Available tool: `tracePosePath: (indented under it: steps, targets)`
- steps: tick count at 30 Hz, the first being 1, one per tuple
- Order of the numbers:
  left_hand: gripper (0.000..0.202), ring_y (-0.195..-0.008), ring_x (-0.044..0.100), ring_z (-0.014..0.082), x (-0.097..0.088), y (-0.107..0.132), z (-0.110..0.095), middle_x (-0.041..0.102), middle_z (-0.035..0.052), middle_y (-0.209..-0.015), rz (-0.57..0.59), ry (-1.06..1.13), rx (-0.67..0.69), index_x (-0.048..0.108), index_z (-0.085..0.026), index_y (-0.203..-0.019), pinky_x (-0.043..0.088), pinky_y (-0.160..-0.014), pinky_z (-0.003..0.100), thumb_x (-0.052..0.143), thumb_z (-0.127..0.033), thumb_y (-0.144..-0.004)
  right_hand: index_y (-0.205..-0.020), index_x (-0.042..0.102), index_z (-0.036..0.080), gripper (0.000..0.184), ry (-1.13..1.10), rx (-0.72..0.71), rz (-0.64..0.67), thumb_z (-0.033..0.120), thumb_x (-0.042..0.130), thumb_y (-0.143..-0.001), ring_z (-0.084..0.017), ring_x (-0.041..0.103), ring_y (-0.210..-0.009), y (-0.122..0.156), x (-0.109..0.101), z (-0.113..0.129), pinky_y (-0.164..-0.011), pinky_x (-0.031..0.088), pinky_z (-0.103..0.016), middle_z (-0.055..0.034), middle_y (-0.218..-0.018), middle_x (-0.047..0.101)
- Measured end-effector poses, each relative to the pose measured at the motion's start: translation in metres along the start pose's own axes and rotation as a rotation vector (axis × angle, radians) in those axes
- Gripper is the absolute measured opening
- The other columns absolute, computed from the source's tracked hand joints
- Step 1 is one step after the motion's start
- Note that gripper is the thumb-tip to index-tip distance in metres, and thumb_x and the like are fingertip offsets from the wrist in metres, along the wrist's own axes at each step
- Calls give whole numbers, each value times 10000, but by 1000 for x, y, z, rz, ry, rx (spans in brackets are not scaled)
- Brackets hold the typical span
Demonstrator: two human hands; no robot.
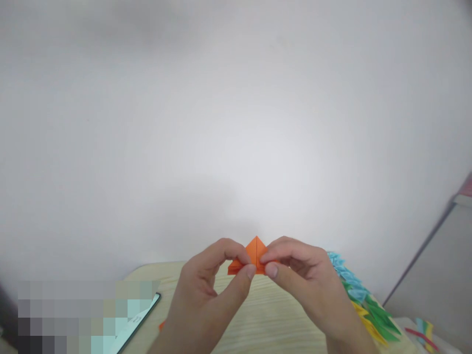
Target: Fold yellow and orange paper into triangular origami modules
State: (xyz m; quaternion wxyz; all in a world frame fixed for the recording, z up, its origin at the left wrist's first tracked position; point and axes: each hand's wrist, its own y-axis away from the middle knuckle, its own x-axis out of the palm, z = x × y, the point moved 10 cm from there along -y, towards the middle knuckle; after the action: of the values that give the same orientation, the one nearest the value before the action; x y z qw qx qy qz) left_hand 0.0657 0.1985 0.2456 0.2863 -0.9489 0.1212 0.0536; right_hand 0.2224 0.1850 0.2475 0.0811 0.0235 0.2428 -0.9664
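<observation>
Both hands hold a small folded piece of orange paper (255, 250) up in front of me, above the table. It has a pointed top, a crease down its middle and a folded strip along the lower edge. My left hand (217, 282) pinches its left part between thumb and forefinger. On the right side, the thumb and fingers of my right hand (302, 278) pinch the same paper. Fingers cover parts of both sides. Another bit of orange paper (161, 325) lies on the table, mostly hidden behind my left wrist.
The light wood-grain table (276, 314) meets a pale wall (236, 123). Along its right edge lie blue folded papers (348, 278), green ones (383, 317) and yellow ones (368, 324). At lower left is a device with a lit screen (134, 322), partly pixelated. Coloured strips (424, 334) lie at far right.
</observation>
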Motion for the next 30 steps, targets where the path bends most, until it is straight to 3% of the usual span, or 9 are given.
tracePosePath:
  steps: [5, 10, 18, 30]
  targets:
    - [41, -854, 605, 151, -1, 0, -4, 670, -13, -885, -13, -20, 14, 674, -257, -946, 478, -801, 284, 661, -249, -983, -1015, 799, 289, 211, 91, -83, -5, 145, 801, -862, -231, 724, -983, 3, -3, 10, -920, 542, -383, -35, -1033, 778]
    - [41, -854, 607, 148, -1, 1, -6, 678, -11, -903, -41, -4, 47, 670, -262, -970, 478, -787, 281, 657, -226, -986, -956, 801, 267, 55, 19, -38, -56, 261, 747, -946, -223, 722, -927, 4, -6, 5, -870, 554, -382, -51, -970, 780]
    - [99, -852, 617, 153, 0, 3, -15, 669, -15, -892, -73, -2, 108, 649, -268, -961, 487, -777, 295, 646, -171, -978, -918, 788, 246, 70, 4, 71, -253, 312, 799, -897, -175, 706, -806, 10, -15, -5, -758, 539, -292, -21, -851, 787]
    - [39, -827, 637, 159, -5, 0, -11, 684, 7, -882, -127, 39, 95, 646, -246, -973, 520, -758, 302, 665, -212, -979, -900, 779, 249, 69, 139, 57, -282, 317, 771, -913, -170, 691, -783, 13, -20, 1, -739, 524, -293, -13, -839, 781]
